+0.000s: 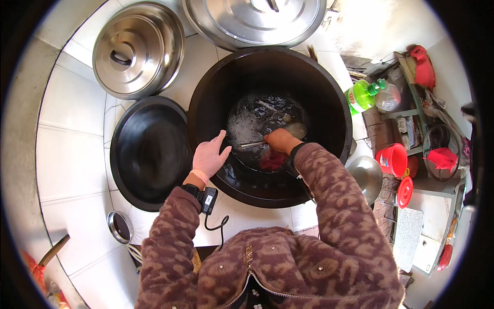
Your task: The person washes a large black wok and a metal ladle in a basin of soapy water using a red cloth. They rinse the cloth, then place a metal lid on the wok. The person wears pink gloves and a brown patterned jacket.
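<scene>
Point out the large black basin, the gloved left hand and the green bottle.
Large black basin [324, 110], head view: inner right wall.
Gloved left hand [208, 157], head view: back of the hand.
Green bottle [361, 97], head view: its body.

Looks bright above the greenish shelf unit [409, 113], glaring on a pale wall [388, 31]; shows brick floor [373, 123] left of it, white tiling [69, 159] far left, perhaps a white cabinet [435, 216] below.
</scene>
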`<action>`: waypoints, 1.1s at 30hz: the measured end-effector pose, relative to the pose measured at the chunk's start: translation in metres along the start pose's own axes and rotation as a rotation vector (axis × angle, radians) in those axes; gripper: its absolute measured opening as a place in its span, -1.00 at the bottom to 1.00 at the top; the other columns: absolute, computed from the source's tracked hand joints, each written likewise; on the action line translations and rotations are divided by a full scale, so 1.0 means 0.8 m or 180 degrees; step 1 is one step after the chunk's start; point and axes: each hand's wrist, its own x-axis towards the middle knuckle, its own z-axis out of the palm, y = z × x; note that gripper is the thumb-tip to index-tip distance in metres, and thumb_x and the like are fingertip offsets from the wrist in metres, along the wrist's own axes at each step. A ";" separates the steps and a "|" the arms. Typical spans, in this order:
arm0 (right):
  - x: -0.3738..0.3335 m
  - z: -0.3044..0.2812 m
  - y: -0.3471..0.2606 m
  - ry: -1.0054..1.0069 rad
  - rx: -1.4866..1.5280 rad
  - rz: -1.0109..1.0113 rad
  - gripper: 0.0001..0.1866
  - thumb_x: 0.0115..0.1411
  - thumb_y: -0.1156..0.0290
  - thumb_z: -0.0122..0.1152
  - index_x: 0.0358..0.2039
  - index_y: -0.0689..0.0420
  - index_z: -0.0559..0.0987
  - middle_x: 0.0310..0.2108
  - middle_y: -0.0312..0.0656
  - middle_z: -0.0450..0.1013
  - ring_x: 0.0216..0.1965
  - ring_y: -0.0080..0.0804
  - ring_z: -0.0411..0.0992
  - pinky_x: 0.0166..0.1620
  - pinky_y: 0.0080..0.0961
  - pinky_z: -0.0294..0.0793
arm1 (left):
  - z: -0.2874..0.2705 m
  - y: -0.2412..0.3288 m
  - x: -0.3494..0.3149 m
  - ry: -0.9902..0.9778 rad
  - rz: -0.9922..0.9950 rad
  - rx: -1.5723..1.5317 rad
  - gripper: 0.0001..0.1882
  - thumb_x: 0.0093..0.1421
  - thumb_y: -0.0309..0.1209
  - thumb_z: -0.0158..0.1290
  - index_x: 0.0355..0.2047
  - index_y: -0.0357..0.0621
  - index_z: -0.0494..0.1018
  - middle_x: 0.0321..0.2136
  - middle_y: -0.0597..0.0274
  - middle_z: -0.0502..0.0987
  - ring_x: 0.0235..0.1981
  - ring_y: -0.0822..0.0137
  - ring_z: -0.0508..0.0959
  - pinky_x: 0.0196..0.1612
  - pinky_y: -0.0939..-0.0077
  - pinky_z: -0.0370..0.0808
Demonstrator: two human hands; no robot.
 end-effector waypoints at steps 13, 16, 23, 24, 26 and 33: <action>0.018 -0.055 -0.041 0.0178 0.0541 0.0199 -0.80 0.06 0.42 0.07 -0.30 0.07 0.60 -0.34 -0.05 0.55 -0.23 0.00 0.53 -0.19 -0.13 0.50 | 0.011 0.005 0.038 -0.1888 -0.1837 -0.3796 -0.43 0.39 -0.15 -0.20 0.31 -0.17 0.12 -0.14 0.04 0.57 -0.36 0.25 0.65 -0.39 0.61 0.54; 0.024 -0.045 -0.041 0.0333 0.0549 0.0106 -0.79 0.06 0.42 0.07 -0.28 0.07 0.59 -0.35 -0.06 0.54 -0.23 0.00 0.53 -0.19 -0.11 0.50 | 0.019 0.011 0.041 -0.2063 -0.2024 -0.3931 -0.45 0.38 -0.16 -0.18 0.28 -0.17 0.18 -0.19 0.10 0.58 -0.45 0.37 0.61 -0.46 0.66 0.50; 0.020 -0.030 0.004 0.1413 0.0955 0.1307 -0.86 0.07 0.34 0.09 -0.39 0.10 0.49 -0.39 -0.04 0.49 -0.30 0.06 0.49 -0.24 -0.04 0.49 | 0.026 -0.015 0.046 -0.2038 -0.1924 -0.4313 -0.50 0.36 -0.27 -0.14 0.24 -0.24 0.23 -0.31 0.13 0.60 -0.63 0.50 0.48 -0.62 0.72 0.36; 0.010 -0.025 0.018 0.1628 0.1046 0.1594 -0.85 0.10 0.31 0.07 -0.41 0.10 0.51 -0.34 -0.03 0.52 -0.29 0.06 0.50 -0.26 -0.03 0.49 | 0.028 -0.017 0.045 -0.1993 -0.1959 -0.4411 -0.55 0.37 -0.28 -0.16 0.19 -0.24 0.30 -0.32 0.14 0.61 -0.63 0.52 0.46 -0.62 0.73 0.33; -0.010 -0.007 0.037 0.0181 0.0940 0.2311 -0.74 0.12 0.24 0.09 -0.23 0.04 0.60 -0.21 0.05 0.54 -0.17 0.05 0.52 -0.17 -0.07 0.51 | 0.031 -0.019 0.046 -0.1983 -0.2062 -0.4622 -0.56 0.37 -0.27 -0.16 0.17 -0.24 0.32 -0.32 0.15 0.61 -0.63 0.53 0.44 -0.61 0.74 0.32; 0.011 0.118 -0.045 -0.0403 0.0355 0.2293 -0.63 0.14 0.19 0.09 -0.04 -0.07 0.58 0.10 -0.08 0.40 0.21 0.05 0.24 0.05 0.14 0.30 | 0.034 -0.020 0.049 -0.1933 -0.2050 -0.4914 -0.60 0.40 -0.19 -0.19 0.06 -0.20 0.39 -0.30 0.14 0.61 -0.61 0.57 0.42 -0.60 0.75 0.33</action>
